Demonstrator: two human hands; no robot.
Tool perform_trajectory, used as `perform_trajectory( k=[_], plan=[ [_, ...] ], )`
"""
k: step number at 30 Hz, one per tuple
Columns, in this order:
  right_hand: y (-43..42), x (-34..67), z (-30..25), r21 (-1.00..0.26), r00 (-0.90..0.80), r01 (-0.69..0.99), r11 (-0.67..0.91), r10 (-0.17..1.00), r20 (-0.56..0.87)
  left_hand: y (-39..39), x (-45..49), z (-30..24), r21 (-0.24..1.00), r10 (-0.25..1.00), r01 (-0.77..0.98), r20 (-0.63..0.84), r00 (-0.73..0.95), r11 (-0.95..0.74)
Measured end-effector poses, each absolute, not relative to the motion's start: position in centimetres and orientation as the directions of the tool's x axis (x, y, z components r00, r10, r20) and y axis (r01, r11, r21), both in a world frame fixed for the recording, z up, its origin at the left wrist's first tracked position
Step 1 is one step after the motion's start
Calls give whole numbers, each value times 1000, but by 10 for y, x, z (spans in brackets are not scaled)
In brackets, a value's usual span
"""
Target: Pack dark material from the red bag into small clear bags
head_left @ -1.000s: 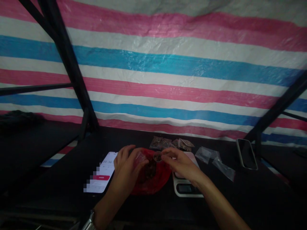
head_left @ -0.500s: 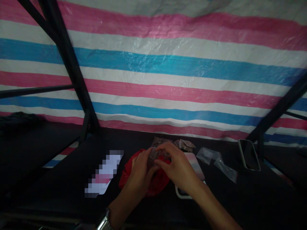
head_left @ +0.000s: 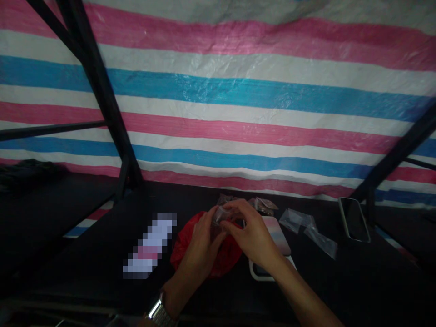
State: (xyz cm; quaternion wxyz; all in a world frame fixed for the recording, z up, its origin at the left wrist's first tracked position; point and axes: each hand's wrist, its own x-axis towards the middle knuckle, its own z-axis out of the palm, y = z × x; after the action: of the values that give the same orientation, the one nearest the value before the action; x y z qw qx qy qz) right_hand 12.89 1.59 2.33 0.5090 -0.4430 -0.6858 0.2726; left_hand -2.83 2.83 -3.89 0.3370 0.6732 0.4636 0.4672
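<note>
Above a red plastic bag, my two hands meet around a small clear plastic bag. My left hand has its fingers closed on the left side of the clear bag. Thumb and fingers of my right hand pinch its upper right edge. Its contents look dark, but my fingers hide most of them. Just behind my hands lie small filled clear packets with brownish contents. A pale pink and white flat object rests right of the red bag, partly covered by my right hand.
Flat clear bags lie on the black table to the right. A phone is farther right. On the left is a blurred-out white item. Black metal posts stand before a striped plastic sheet.
The fingers of my right hand have drawn closer together on the clear bag. My left wrist has shifted slightly right, showing more of its watch. Other things lie as before.
</note>
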Motion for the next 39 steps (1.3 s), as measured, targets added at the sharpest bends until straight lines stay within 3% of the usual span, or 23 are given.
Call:
perform_trajectory(
  k=[3, 10, 16, 21, 26, 29, 33, 36, 39],
  plan=[
    [15, 131, 25, -837, -82, 329, 437, 896, 436, 27, -27, -36, 883, 934, 305, 336, 119, -356],
    [20, 134, 22, -972, -78, 150, 181, 982, 171, 25, -26, -40, 847, 907, 327, 381, 178, -420],
    [21, 128, 22, -912, -53, 292, 287, 957, 284, 26, -29, -37, 867, 916, 300, 359, 181, -399],
    [19, 127, 22, -940, -48, 262, 218, 976, 213, 28, -31, -36, 849, 903, 317, 368, 220, -423],
    [13, 132, 25, -873, -106, 387, 297, 955, 277, 29, -34, -39, 791, 881, 393, 389, 268, -469],
    [15, 139, 27, -913, -178, 328, 242, 965, 191, 28, -37, -36, 788, 888, 413, 369, 275, -456],
    [22, 143, 19, -954, -169, 243, 174, 976, 135, 26, -41, -24, 849, 948, 433, 219, 233, -303],
    [20, 136, 11, -926, -25, 341, 163, 986, 165, 29, -47, -15, 884, 982, 429, 166, 86, -187],
    [11, 126, 8, -776, -146, 590, 224, 975, 170, 33, -56, -11, 917, 984, 376, 169, -60, -135]
  ],
)
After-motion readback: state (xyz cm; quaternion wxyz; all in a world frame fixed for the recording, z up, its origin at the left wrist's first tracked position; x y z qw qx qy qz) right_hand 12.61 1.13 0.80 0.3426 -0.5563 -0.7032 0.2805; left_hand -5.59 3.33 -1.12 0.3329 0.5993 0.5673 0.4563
